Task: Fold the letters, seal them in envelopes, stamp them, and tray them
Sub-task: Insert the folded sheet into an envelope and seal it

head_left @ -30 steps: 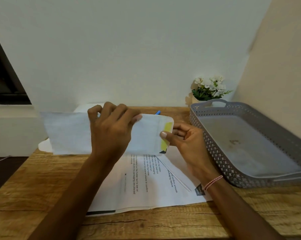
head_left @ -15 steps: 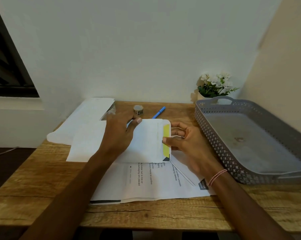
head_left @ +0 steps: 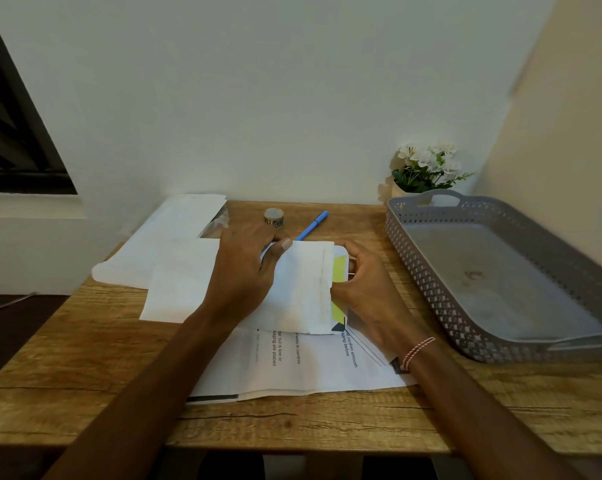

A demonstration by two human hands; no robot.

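- The left grip (head_left: pixel 247 271), at the centre of the frame, holds the envelope (head_left: pixel 299 292) down on the table (head_left: pixel 85 375), thumb on top and fingers over the far edge.
- The right grip (head_left: pixel 365 289), just to its right, pinches the letter (head_left: pixel 339 271) at the envelope's open right end, where a yellow-striped end sticks out.
- The envelope lies across printed sheets (head_left: pixel 292 368) at lower centre.
- A white stack (head_left: pixel 175 230) lies at centre left, touching the envelope's left end.
- The grey tray (head_left: pixel 413 271) stands at the right, apart from the envelope.
- A tape roll (head_left: pixel 274 216) and a blue pen (head_left: pixel 311 225) lie just above the hands.
- Flowers (head_left: pixel 427 168) stand above the tray's top left corner.
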